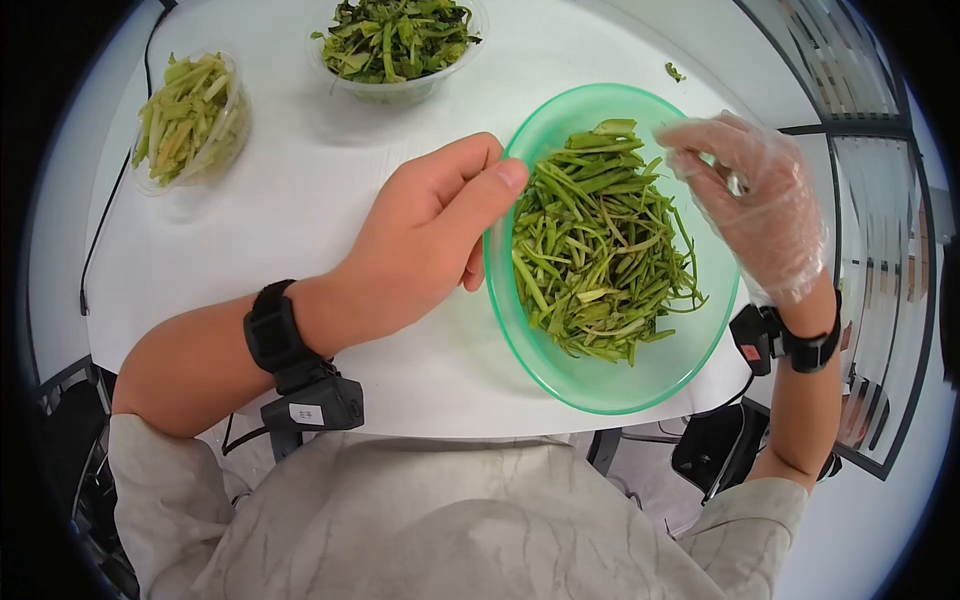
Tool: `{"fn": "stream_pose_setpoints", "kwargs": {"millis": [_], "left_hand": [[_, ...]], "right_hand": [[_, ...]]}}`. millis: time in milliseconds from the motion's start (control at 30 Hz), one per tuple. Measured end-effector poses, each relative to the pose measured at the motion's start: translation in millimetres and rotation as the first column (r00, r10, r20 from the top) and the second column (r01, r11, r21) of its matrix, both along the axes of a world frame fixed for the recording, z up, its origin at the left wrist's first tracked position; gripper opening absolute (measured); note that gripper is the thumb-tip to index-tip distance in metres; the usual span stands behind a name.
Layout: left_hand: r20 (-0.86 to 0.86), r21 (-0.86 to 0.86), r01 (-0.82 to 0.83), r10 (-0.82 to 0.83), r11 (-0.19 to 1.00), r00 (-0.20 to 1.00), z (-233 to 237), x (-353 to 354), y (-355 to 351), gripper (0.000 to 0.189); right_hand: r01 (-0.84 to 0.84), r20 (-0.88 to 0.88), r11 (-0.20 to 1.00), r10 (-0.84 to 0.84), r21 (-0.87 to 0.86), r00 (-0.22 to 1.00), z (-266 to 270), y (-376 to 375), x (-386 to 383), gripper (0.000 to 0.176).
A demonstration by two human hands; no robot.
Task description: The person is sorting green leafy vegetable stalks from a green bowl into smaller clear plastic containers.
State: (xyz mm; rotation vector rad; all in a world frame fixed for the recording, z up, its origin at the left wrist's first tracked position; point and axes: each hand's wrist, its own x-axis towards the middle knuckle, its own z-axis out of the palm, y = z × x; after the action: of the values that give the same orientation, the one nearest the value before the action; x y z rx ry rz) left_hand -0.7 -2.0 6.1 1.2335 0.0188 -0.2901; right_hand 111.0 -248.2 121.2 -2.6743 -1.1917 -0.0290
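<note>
Translucent green bowl (612, 388) | upright on white table (275, 235) | cut stems (605, 245) heaped inside

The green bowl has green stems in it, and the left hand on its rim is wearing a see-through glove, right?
Not quite: the head view shows the left hand bare. The see-through glove is on the right hand.

our pale grey-beige shirt (400, 520) with faint darker streaks, bottom of the frame, black strap (270, 325) and white-labelled black box (340, 403) at lower left, clear crinkled glove (780, 215) on our right hand (755, 190), red-marked black box (752, 338), trailing black cables
</note>
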Motion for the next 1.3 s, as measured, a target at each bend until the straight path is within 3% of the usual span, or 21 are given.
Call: {"fn": "stream_pose_setpoints", "kwargs": {"millis": [67, 200, 300, 333, 433, 633, 700, 800, 900, 1033, 1300], "left_hand": [[0.0, 0.01, -0.005, 0.005, 1.0, 1.0, -0.5, -0.4, -0.7, 0.034], [0.004, 0.035, -0.02, 0.02, 0.999, 1.0, 0.8, 0.0, -0.7, 0.034], [0.002, 0.029, -0.027, 0.027, 0.999, 1.0, -1.2, 0.7, -1.4, 0.034], [0.003, 0.024, -0.03, 0.03, 0.999, 1.0, -2.0, 0.3, -1.3, 0.034], [-0.021, 0.026, -0.024, 0.025, 0.999, 0.999, 0.8, 0.6, -0.6, 0.034], [-0.013, 0.001, -0.024, 0.024, 1.0, 1.0, -1.6, 1.0, -0.4, 0.034], [-0.01, 0.012, -0.017, 0.017, 1.0, 1.0, -0.8, 0.7, 0.0, 0.034], [-0.008, -0.003, -0.013, 0.013, 1.0, 1.0, -2.8, 0.4, 0.2, 0.034], [-0.017, 0.005, -0.026, 0.027, 1.0, 1.0, -1.9, 0.2, -1.2, 0.034], [-0.003, 0.019, -0.024, 0.024, 1.0, 1.0, -0.8, 0.2, -0.7, 0.034], [-0.001, 0.008, -0.019, 0.019, 1.0, 1.0, 0.6, 0.3, -0.8, 0.035]], "right_hand": [[0.064, -0.054, 0.998, -0.065, -0.014, 0.996, 1.0, -9.2, -7.8, 0.011], [-0.035, -0.386, 0.99, -0.021, -0.138, 0.922, 2.4, -14.5, -22.4, 0.012], [-0.086, -0.28, 0.979, 0.031, -0.187, 0.959, -9.2, -21.3, -31.2, 0.021], [-0.081, -0.227, 0.958, 0.017, -0.276, 0.974, -11.1, -19.5, -31.7, 0.027], [-0.052, -0.236, 0.942, -0.03, -0.331, 0.971, -9.9, -15.3, -33.1, 0.028], [-0.166, -0.437, 0.973, 0.081, -0.161, 0.896, -2.1, -19.8, -27.4, 0.028], [-0.173, -0.442, 0.978, 0.106, -0.114, 0.891, 2.0, -21.5, -25.6, 0.029], [-0.152, -0.399, 0.967, 0.06, -0.204, 0.915, 12.6, -24.3, -27.1, 0.028], [-0.004, -0.412, 0.969, -0.102, -0.249, 0.906, 10.4, -20.2, -25.0, 0.027], [-0.127, -0.31, 0.963, 0.048, -0.239, 0.95, -2.1, -18.4, -31.0, 0.026], [-0.197, -0.381, 0.968, 0.124, -0.159, 0.916, 3.3, -17.4, -23.8, 0.019]]}}
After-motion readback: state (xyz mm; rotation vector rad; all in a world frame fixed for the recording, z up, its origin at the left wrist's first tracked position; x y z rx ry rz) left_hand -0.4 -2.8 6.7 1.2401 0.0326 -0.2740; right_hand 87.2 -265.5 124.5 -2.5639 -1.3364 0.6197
